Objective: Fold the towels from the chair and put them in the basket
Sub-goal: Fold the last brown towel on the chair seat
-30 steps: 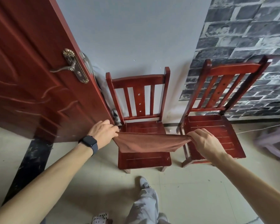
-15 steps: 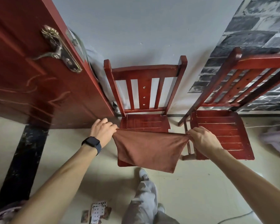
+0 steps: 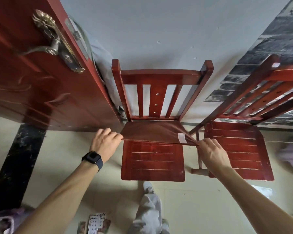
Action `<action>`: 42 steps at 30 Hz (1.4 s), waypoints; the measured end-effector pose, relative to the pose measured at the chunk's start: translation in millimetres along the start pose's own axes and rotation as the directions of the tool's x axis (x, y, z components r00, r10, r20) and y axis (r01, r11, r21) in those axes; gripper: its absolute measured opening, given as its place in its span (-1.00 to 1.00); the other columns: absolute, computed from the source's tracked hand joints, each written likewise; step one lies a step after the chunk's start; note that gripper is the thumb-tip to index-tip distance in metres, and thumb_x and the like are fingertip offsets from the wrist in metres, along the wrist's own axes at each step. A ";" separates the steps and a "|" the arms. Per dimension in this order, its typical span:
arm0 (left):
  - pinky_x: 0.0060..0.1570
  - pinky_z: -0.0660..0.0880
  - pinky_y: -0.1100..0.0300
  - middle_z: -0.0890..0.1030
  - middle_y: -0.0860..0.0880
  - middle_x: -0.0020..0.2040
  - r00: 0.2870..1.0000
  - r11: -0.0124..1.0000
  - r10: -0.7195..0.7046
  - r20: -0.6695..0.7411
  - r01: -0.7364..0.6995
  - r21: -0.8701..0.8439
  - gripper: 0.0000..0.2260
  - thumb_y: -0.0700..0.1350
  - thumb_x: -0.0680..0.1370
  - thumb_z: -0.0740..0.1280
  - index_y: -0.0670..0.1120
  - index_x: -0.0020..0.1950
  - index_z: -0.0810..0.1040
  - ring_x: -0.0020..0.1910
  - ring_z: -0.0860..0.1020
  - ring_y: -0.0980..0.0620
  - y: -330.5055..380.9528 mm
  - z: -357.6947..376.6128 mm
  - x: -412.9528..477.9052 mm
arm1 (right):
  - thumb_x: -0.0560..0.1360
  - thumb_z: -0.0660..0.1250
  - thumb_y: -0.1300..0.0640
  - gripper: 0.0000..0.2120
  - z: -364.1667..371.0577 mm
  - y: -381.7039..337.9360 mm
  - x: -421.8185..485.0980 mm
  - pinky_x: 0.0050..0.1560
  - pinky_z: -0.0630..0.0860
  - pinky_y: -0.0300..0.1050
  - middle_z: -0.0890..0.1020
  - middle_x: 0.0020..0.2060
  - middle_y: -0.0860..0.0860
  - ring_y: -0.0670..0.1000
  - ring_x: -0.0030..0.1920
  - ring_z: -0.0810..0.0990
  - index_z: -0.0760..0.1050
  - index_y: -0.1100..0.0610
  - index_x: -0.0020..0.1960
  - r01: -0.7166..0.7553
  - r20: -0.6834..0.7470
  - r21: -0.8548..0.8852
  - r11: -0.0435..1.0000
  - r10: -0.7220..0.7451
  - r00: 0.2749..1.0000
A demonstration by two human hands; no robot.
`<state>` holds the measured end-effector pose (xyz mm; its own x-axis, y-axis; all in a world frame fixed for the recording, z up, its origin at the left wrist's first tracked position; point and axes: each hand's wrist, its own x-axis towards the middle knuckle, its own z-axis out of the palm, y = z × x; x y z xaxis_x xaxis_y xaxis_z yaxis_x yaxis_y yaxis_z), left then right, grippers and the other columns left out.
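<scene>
Brown towel is pulled taut between both hands, long axis running left to right, parallel to the front edge of the chair seat. We see its near edge as one straight line from hand to hand. The rest of the cloth spreads away toward the backrest, over the rear half of the seat. We can't tell if it lies on the wood or hangs just above it. White label sits on top near the right corner.

Left hand pinches the left near corner, fingers curled, black watch on that wrist. Right hand pinches the right near corner between thumb and fingertips. Left hand is just off the seat's left edge, right hand over the gap between the two chairs.

Room: front half of the seat is bare slats. Red door stands just beside the chair on the left, its edge near the backrest post, metal handle up high. Second chair is just beside on the right, angled, with a narrow gap between. Pale wall is right behind the backrest. On the floor in front we see the person's leg in grey trousers and a shoe just before the seat's front edge. Playing cards lie lower left.
</scene>
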<state>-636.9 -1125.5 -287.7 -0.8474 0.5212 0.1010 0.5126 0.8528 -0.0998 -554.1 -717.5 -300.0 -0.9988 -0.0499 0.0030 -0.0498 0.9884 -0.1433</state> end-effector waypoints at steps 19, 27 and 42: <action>-0.20 0.52 0.10 0.69 0.01 -0.18 0.785 0.815 -0.256 0.564 0.489 -0.311 -0.91 -0.08 0.46 0.49 0.02 -0.06 0.69 -0.11 0.61 -0.10 121.0 157.3 -206.6 | 0.45 0.49 0.27 -0.86 187.8 -20.5 -204.5 -0.15 0.55 -0.05 0.66 -0.09 0.12 0.21 -0.15 0.64 0.67 0.19 0.00 -0.501 0.428 0.251 0.828 0.369 0.825; -0.05 0.51 0.35 0.72 0.08 -0.15 0.501 -0.039 -0.329 0.801 0.840 -0.541 -0.93 -0.09 0.46 0.51 0.04 -0.10 0.68 -0.12 0.65 0.17 68.2 174.1 -108.1 | 0.49 0.47 0.10 -0.89 181.8 -3.1 -95.7 0.23 0.55 0.08 0.70 -0.07 -0.02 0.03 0.04 0.67 0.62 0.01 0.01 -0.787 0.553 0.498 0.365 0.565 0.612; 0.08 0.59 -0.08 0.66 -0.05 -0.16 0.389 -0.157 -0.553 0.737 0.820 -0.550 -0.92 0.02 0.45 0.52 0.07 -0.14 0.66 -0.13 0.63 0.02 36.3 299.2 -22.6 | 0.44 0.38 -0.11 -0.88 273.8 21.5 37.9 0.01 0.64 0.22 0.70 -0.11 -0.17 0.04 -0.07 0.70 0.60 -0.21 -0.03 -0.772 0.484 0.520 0.365 0.618 0.619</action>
<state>-640.5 -1116.1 -589.8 -0.7146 -0.2932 -0.6351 -0.6995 0.3114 0.6432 -592.0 -737.4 -574.0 -0.6468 0.5110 -0.5661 0.7550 0.3246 -0.5697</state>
